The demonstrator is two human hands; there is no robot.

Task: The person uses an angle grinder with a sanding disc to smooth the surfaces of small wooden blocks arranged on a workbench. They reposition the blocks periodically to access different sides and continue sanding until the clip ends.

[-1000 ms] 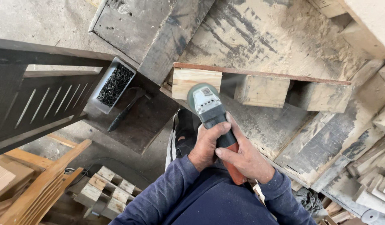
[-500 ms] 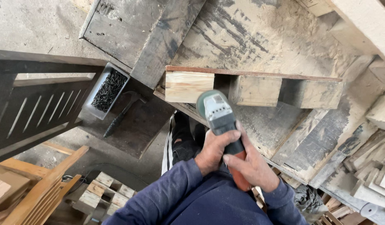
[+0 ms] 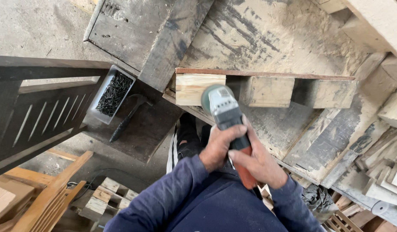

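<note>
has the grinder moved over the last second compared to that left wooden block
Yes. The grinder has shifted right along the left wooden block, from its middle to its right end.

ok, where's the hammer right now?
Head view, left of centre: the hammer lies on the dark bench, beside the tray of black screws, left of the grinder both hands hold.

- The grinder (image 3: 226,112) is a bit motion-blurred up front, so I can't make out the disc, or whether it's touching the left wood block (image 3: 200,88).
- Both hands, left (image 3: 219,147) and right (image 3: 259,163), wrap the grinder body, so the switch and most of the grip are hidden.
- The hammer (image 3: 129,117) head sits in shadow, hard to read.
- The stuff in the grey tray (image 3: 113,93) is too small to tell apart, probably nails or screws.
- The wooden chair (image 3: 43,202) is cut off at the bottom left edge.
</note>
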